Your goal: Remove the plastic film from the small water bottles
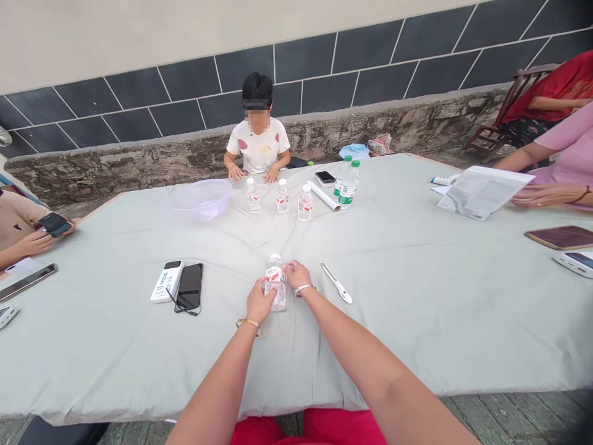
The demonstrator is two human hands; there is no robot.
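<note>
A small clear plastic water bottle (277,299) with a white cap and a red-and-white label stands on the cloth in front of me. My left hand (260,301) is wrapped round its left side, with the thumb across the front. At the label's right edge, the fingers of my right hand (297,275) are pinched together against the bottle. What they grip is too small to tell; something clear shows just below them. To the right of that hand lies a white utility knife (336,283).
Three similar bottles (282,196) stand farther back, beside a clear basin (202,199), a paper roll (325,195) and green-capped bottles (348,184). A power bank (167,282) and phone (189,287) lie left. People sit round the table (393,334); one holds a paper sheet (484,190).
</note>
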